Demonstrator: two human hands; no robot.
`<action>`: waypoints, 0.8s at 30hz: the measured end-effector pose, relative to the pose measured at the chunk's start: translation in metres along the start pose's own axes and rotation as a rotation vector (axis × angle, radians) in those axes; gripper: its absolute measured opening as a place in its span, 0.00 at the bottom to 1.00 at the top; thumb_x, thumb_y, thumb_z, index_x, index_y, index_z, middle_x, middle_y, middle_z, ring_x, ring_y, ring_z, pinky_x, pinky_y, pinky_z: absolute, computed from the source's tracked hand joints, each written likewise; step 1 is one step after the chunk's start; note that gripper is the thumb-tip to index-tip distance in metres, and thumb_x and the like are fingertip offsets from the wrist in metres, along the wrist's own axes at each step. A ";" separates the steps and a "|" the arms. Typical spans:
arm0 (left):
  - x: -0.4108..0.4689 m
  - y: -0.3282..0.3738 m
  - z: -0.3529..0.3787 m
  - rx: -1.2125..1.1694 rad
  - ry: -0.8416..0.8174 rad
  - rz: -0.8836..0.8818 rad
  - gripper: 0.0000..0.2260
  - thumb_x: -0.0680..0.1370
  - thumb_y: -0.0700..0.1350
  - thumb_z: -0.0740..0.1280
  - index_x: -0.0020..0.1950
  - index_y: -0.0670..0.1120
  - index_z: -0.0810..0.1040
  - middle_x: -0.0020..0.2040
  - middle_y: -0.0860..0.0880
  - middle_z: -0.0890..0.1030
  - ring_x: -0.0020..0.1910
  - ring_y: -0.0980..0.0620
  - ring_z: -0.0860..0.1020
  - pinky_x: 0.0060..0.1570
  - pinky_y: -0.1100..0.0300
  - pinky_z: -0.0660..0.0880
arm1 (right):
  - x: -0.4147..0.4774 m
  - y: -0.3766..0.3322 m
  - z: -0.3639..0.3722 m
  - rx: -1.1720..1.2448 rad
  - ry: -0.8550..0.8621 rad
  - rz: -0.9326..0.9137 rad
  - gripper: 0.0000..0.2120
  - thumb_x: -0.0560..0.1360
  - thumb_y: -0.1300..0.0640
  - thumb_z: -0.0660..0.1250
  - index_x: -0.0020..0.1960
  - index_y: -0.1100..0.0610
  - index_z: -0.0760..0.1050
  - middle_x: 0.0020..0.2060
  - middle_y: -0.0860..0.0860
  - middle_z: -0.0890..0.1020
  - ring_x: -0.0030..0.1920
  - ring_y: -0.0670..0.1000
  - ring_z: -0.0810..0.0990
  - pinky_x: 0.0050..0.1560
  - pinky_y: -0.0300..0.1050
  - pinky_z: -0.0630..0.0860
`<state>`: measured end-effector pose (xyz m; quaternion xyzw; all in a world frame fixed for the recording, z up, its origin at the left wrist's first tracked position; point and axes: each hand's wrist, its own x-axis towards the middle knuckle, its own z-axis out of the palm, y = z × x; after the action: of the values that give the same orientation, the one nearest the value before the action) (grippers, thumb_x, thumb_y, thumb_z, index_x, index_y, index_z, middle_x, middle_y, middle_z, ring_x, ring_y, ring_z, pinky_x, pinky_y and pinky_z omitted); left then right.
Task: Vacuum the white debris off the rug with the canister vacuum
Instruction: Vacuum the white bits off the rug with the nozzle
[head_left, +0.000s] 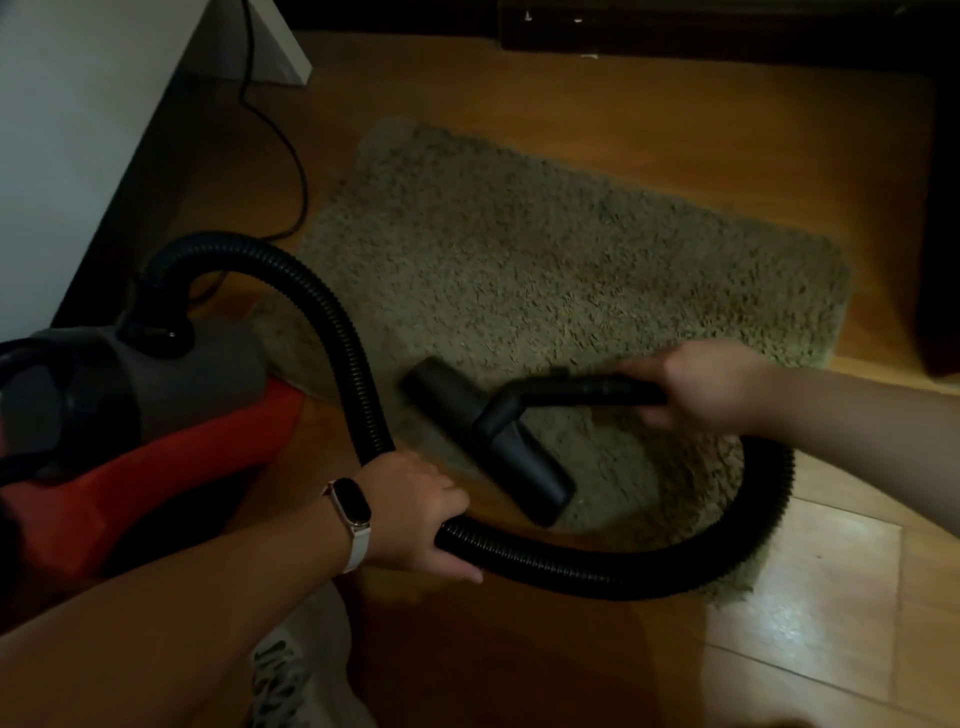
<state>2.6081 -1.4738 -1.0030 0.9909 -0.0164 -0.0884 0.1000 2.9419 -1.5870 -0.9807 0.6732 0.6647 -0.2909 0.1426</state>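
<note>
A shaggy beige rug (545, 270) lies on the wooden floor. The black floor nozzle (493, 441) rests on the rug's near part, slightly blurred. My right hand (701, 387) grips the black wand (587, 391) just behind the nozzle. My left hand (421, 512), a watch on its wrist, holds the black ribbed hose (623, 566) where it bends. The hose arcs up to the grey and red canister vacuum (130, 415) at the left. No white debris is discernible on the rug in this dim light.
A white cabinet (78, 130) stands at the far left with a black power cord (280, 140) trailing past it over the floor. Dark furniture (727, 26) lines the far edge and right side. Wooden floor (831, 597) surrounds the rug. A patterned shoe (291, 670) shows at the bottom.
</note>
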 end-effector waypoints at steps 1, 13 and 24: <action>0.005 0.000 -0.001 -0.011 0.004 -0.011 0.28 0.71 0.76 0.55 0.33 0.52 0.72 0.27 0.56 0.73 0.25 0.54 0.72 0.26 0.59 0.73 | -0.003 0.011 -0.001 0.033 0.009 0.055 0.26 0.77 0.44 0.64 0.74 0.40 0.63 0.39 0.43 0.78 0.34 0.43 0.78 0.32 0.40 0.78; 0.071 -0.018 -0.022 0.051 0.026 -0.012 0.30 0.70 0.77 0.52 0.35 0.51 0.72 0.30 0.55 0.75 0.28 0.53 0.75 0.30 0.59 0.73 | -0.048 0.065 0.006 0.260 0.100 0.371 0.24 0.78 0.47 0.66 0.73 0.46 0.67 0.33 0.45 0.78 0.30 0.43 0.79 0.25 0.37 0.72; 0.107 -0.053 -0.036 0.134 0.178 -0.031 0.25 0.69 0.74 0.62 0.35 0.51 0.74 0.31 0.55 0.76 0.30 0.53 0.76 0.33 0.59 0.72 | -0.042 0.082 0.008 0.525 0.281 0.495 0.11 0.78 0.50 0.66 0.60 0.48 0.74 0.36 0.49 0.81 0.32 0.49 0.81 0.34 0.50 0.79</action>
<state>2.7208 -1.4204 -0.9969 0.9994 0.0021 -0.0002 0.0334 3.0222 -1.6322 -0.9788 0.8601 0.3982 -0.3130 -0.0611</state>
